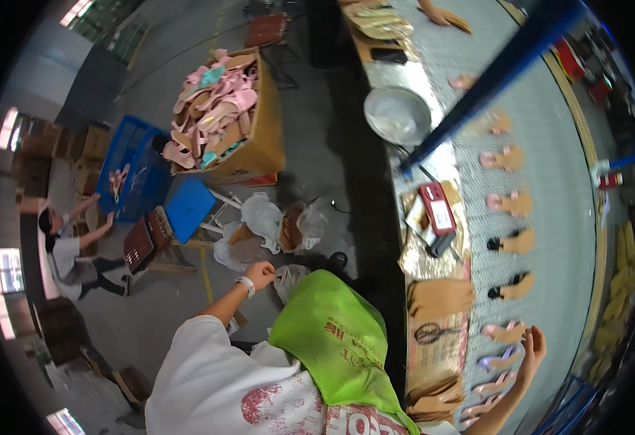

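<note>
My left hand [260,275], with a white band at the wrist, hangs beside the bench with its fingers curled together. It is close to a clear plastic bag [289,281] by my green apron [332,326]; whether it grips anything is hidden. Over the mesh conveyor [477,239] my right hand [534,351] is raised, fingers loosely extended and nothing seen in them. Just beside it lies a pink sandal [490,330] with a tan insole [509,333] over part of it. A purple sandal [502,360] and more pink ones follow toward me; black ones [502,244] lie farther along.
Tan insole stacks [440,299], scissors [427,333], a red device [437,208] and a metal bowl [397,116] line the bench. A blue post [491,83] slants across the belt. Left stand a carton [263,145] of sandals, a blue stool [189,210] and another person [71,254].
</note>
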The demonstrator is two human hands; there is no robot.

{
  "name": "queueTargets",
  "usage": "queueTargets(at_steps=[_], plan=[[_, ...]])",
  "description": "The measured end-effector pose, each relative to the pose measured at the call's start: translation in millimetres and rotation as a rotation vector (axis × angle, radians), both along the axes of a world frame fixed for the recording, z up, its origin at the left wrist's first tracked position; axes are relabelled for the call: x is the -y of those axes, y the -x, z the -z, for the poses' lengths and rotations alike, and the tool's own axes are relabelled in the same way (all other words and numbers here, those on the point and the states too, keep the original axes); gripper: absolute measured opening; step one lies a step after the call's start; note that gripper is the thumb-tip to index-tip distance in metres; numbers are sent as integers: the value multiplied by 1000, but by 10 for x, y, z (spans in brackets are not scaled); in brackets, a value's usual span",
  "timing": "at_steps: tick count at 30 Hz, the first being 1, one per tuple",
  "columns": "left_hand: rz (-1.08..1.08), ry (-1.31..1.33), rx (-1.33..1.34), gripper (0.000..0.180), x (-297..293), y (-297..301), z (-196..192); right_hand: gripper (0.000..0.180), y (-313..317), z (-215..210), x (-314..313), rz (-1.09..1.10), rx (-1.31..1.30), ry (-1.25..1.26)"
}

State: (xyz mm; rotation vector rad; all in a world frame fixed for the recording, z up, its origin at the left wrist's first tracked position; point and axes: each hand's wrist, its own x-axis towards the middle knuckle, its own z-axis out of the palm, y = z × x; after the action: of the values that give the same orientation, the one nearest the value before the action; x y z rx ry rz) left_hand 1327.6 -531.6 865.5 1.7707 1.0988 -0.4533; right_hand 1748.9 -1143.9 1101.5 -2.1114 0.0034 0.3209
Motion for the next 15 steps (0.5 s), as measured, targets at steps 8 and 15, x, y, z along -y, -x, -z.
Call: queueTargets(at_steps=[8,15], plan=[[-177,96,-163,24,-9,839,307,23,-65,-501,-2058,-454,111,-167],[-267,-55,14,26,-471,586,-57,20,74,-220,-4431,-956,-213,-331]])
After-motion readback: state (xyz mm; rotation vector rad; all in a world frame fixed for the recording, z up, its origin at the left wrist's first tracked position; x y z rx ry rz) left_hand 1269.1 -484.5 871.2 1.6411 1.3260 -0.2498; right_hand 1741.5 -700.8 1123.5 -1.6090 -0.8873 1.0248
